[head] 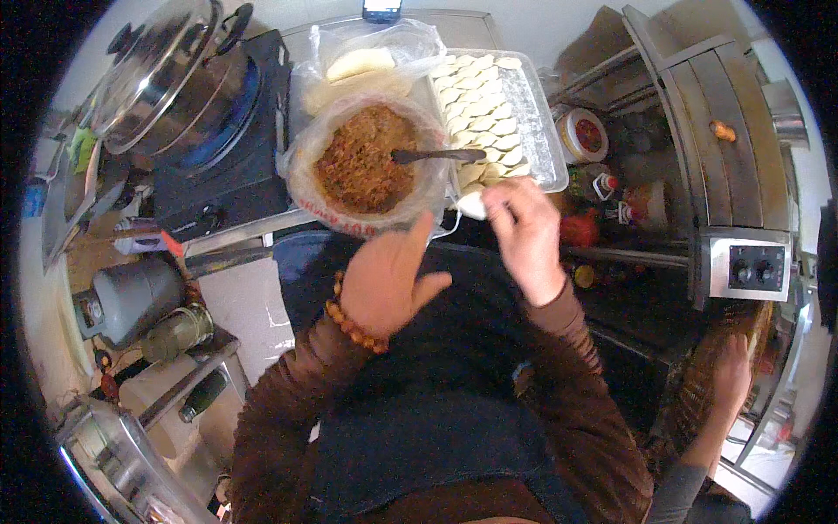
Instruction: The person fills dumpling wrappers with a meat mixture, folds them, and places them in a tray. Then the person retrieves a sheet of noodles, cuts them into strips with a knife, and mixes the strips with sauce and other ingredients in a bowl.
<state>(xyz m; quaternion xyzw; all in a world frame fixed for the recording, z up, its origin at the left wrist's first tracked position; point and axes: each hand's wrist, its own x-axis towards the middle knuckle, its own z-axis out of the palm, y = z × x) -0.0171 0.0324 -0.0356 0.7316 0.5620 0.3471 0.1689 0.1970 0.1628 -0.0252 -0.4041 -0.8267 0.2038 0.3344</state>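
Observation:
Between the fingertips and thumb of my right hand [529, 226] is a pale dumpling [472, 204], at the near edge of a plastic tray [546, 131] with rows of dumplings [481, 101]. My left hand [391, 278], a bead bracelet at its wrist, holds nothing; its thumb stands apart from the fingers, which are just below a plastic-lined container [301, 190] of brown minced filling [366, 164]. A dark spoon [452, 156] rests in the filling, its handle reaching over the tray. Behind the filling, clear plastic bags hold pale dough [360, 63].
A large lidded pot [196, 98] stands on a black cooker [222, 196] at the left. A phone [382, 9] is at the back. On the right are jars [582, 136] on a shelf and a metal appliance [749, 265]. Another person's forearm [710, 419] shows at the lower right.

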